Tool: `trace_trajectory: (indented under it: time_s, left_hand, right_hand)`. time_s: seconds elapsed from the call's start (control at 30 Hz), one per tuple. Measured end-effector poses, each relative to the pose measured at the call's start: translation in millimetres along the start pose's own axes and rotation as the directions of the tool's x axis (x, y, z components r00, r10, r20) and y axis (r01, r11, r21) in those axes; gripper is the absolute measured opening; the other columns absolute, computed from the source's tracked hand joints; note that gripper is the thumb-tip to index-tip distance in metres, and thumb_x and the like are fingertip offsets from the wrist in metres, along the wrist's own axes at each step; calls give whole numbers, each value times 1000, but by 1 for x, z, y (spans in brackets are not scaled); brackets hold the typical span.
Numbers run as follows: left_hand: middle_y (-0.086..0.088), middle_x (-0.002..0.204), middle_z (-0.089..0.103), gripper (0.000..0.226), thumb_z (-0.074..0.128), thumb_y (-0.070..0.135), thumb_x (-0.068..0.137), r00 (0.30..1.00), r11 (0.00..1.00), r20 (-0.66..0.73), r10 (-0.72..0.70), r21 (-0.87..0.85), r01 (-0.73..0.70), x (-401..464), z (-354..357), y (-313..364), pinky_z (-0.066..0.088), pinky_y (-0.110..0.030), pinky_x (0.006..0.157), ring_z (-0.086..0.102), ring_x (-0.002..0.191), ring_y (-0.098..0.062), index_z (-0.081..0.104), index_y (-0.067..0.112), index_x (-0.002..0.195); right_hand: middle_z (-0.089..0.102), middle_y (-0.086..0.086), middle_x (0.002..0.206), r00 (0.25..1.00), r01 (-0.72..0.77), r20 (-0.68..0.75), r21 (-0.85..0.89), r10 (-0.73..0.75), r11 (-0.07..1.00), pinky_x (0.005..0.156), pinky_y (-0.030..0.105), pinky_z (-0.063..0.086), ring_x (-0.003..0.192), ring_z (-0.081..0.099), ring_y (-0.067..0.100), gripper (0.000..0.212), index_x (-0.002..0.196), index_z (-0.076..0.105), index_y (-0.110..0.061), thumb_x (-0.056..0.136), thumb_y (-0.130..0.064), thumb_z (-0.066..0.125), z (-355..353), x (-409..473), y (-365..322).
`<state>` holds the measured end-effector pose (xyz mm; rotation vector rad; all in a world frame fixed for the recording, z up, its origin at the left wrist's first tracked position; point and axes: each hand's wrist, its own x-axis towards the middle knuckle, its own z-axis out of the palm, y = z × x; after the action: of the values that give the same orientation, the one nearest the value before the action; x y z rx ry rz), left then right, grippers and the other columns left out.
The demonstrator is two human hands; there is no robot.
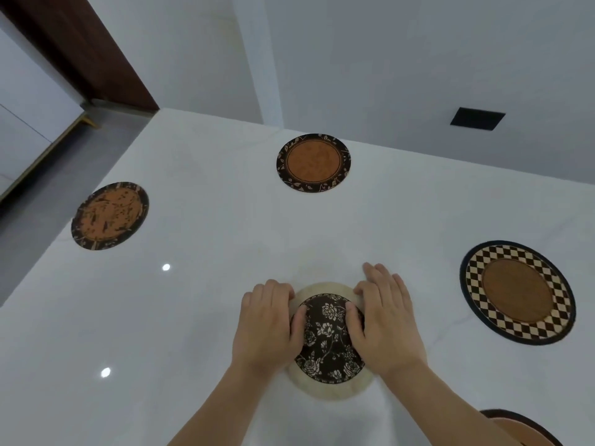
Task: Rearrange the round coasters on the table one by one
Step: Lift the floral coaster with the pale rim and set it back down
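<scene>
A round coaster with a cream rim and a dark floral centre (pixel 326 342) lies on the white table (pixel 209 317) near me. My left hand (pixel 269 323) grips its left edge and my right hand (pixel 384 320) grips its right edge, thumbs resting on the dark centre. Four other round coasters lie apart: an orange one with a dark leafy border (pixel 313 162) at the back, a speckled orange one (pixel 109 215) at the left, a checkered one with a brown centre (pixel 517 291) at the right, and a dark-rimmed one (pixel 521 428) cut off at the bottom right.
The table's left edge (pixel 80 226) drops to a grey floor (pixel 38 194). A white wall (pixel 386 75) runs along the far edge, with a black rectangular plate (pixel 477 118) on it. A dark wooden door frame (pixel 80 49) stands at the upper left.
</scene>
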<state>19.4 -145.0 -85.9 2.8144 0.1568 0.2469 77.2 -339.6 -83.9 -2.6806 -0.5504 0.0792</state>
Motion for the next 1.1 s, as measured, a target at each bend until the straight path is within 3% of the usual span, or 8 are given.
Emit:
trace_trajectory:
  time_s: [0.27,0.47,0.53,0.63,0.73,1.0,1.1]
  left_hand:
    - [6,79,50,18,45,33,92,999,999,-25,25,-36,-26,1,0,-2,34,-34,68,43,68,-19,50,16,87]
    - [9,88,61,20,45,31,92,1000,999,-16,19,-39,-19,1,0,-3,38,-33,70,48,73,-18,57,18,101]
    - [9,87,60,15,46,29,93,1000,999,-4,9,-52,-9,1,0,-3,37,-33,71,47,72,-18,57,19,98]
    - [9,82,58,9,49,23,93,1000,998,-7,-21,-63,20,2,0,-1,38,-35,70,46,69,-18,57,19,91]
    - [8,78,56,7,50,18,91,999,998,-27,-20,-60,18,2,2,-3,38,-35,68,44,67,-20,55,16,88]
    - [5,80,55,8,48,18,93,999,998,-21,-35,-51,34,0,2,-2,38,-38,72,44,70,-22,54,15,89]
    - [5,81,55,9,46,17,93,999,997,-10,-51,-52,50,1,3,-2,37,-38,74,45,73,-22,54,16,90]
  right_hand:
    - [46,9,140,1000,13,-18,-3,-13,1000,116,45,18,139,30,27,18,97,49,-17,92,-34,43,0,3,-2]
    - [48,7,136,997,36,-63,33,-33,999,116,44,18,135,34,26,14,98,47,-18,91,-29,46,1,2,-1]
    - [53,5,125,995,48,-95,41,-44,998,112,41,24,123,44,26,14,98,48,-16,89,-27,48,1,2,-2]
    - [55,0,98,989,52,-140,26,-48,998,90,31,32,90,48,23,18,98,50,-15,82,-23,52,0,0,-3]
    - [56,0,90,990,43,-134,26,-39,999,81,32,32,79,48,23,22,101,51,-14,80,-22,53,1,0,-4]
    - [61,2,86,999,36,-31,-19,-36,999,83,40,37,77,51,24,45,128,51,-10,85,-22,49,-4,-1,-7]
    - [63,2,89,999,34,-29,-28,-34,999,86,38,35,80,52,25,40,123,54,-12,86,-25,47,-4,0,-6]
